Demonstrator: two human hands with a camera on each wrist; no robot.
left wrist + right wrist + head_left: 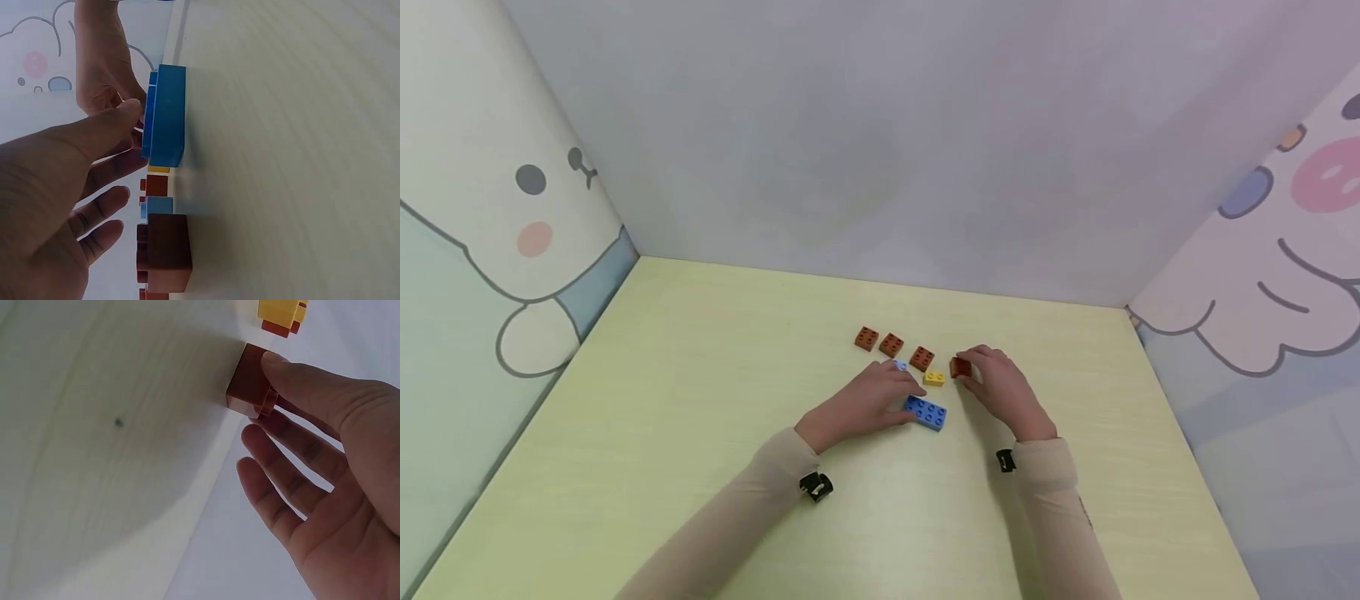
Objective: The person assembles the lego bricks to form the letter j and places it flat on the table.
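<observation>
My left hand (872,400) is at the left end of a blue eight-stud toy brick (927,413), which lies on the table. In the left wrist view, the thumb (115,122) comes close to the studs of that brick, and the other fingers spread loosely beyond. Between the thumb and index finger of my right hand (1003,387) is a dark red brick (250,375), pinched at its sides. A small yellow brick (933,378) sits between the two hands. Partly hidden by my left fingers is a light blue brick (900,365).
Behind the hands, three more red-brown bricks (867,338) form a slanting row. The pale yellow table (700,350) meets a plain wall (850,167) at the back. Walls with cartoon animals stand on both sides.
</observation>
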